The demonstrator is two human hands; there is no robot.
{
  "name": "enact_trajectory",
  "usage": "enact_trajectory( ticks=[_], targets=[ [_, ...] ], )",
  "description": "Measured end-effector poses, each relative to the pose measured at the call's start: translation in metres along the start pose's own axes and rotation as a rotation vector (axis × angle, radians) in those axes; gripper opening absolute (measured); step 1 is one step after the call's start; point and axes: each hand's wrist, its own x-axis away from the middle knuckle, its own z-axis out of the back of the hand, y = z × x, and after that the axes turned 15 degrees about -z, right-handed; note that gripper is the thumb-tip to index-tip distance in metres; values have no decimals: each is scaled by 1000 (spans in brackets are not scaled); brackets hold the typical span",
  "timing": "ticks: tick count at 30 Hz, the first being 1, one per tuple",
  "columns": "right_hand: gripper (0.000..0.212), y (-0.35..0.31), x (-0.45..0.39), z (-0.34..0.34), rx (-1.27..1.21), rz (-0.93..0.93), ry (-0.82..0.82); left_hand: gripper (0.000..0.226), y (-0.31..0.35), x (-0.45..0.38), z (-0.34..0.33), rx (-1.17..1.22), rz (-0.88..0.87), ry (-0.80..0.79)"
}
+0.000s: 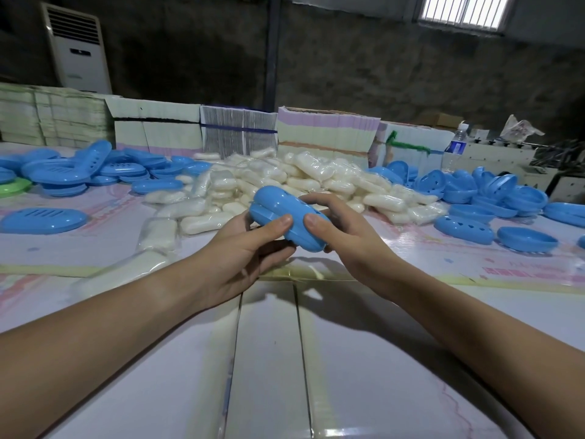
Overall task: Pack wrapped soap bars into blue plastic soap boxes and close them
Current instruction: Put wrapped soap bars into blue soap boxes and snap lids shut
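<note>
A closed blue plastic soap box (286, 213) is held tilted in the air above the table's middle. My left hand (243, 251) grips it from below and the left, thumb on its top. From the right, my right hand (335, 236) grips the same box, thumb on the lid and fingers curled behind it. What is inside the box is hidden. Behind my hands lies a big heap of white wrapped soap bars (285, 182). Loose wrapped bars (158, 232) lie at its left edge.
Blue box halves and lids are piled at the left (76, 169) and at the right (493, 194). One closed box (44, 220) lies alone at far left. Stacks of flat cartons (326, 131) line the table's back. A water bottle (457, 142) stands at the right.
</note>
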Motion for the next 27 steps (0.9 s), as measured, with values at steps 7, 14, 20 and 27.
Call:
enact_trajectory(
  ticks=[7, 14, 20, 27],
  targets=[
    [34, 2, 1, 0, 25, 6, 10, 59, 0, -1, 4, 30, -20, -4],
    [28, 5, -2, -6, -13, 50, 84, 65, 1, -2, 2, 26, -21, 13],
    [27, 6, -2, -9, 15, 43, 76, 68, 1, -1, 0, 41, -28, 51],
    [33, 5, -1, -8, -13, 39, 100, 61, 0, -2, 1, 74, -45, 61]
  ],
)
